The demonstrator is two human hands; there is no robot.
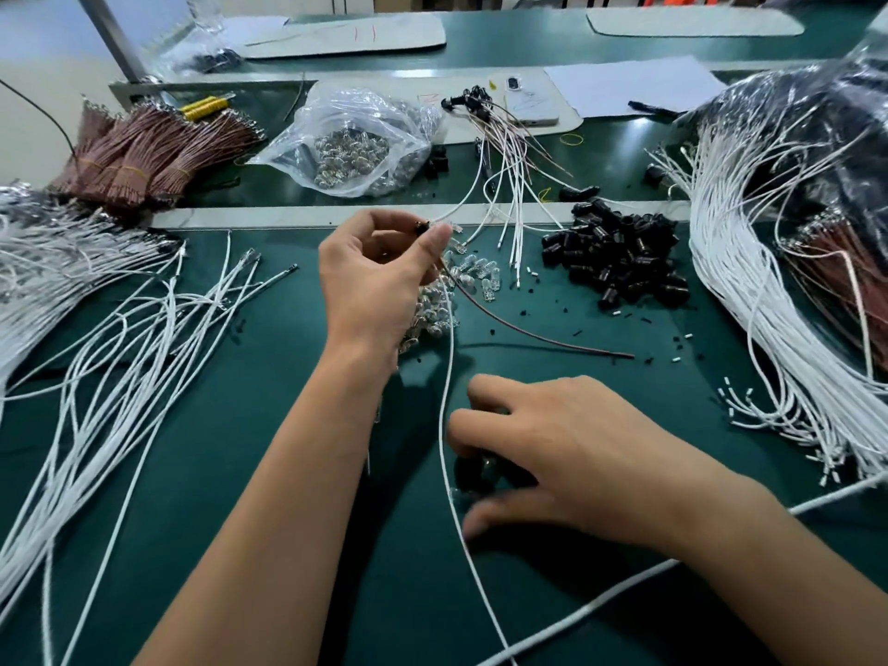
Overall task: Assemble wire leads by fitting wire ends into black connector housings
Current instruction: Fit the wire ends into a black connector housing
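My left hand [375, 276] is raised over the green mat and pinches a small black connector housing [421, 228] between thumb and fingers. A brown wire [538, 335] and a white wire [449, 401] trail down from it. My right hand [567, 454] lies low on the mat, fingers curled over small dark and clear parts [473, 468] that it half hides. A pile of black housings [620, 254] lies to the right of centre. Clear bulbs [461, 276] are heaped just beyond my left hand.
Loose white wires [134, 348] fan across the left of the green mat [269, 415], a thick white bundle [769, 300] curves along the right. Brown wire bundles [144, 156], a plastic bag of bulbs [355, 141] and finished leads [504, 151] sit behind a metal rail [288, 216].
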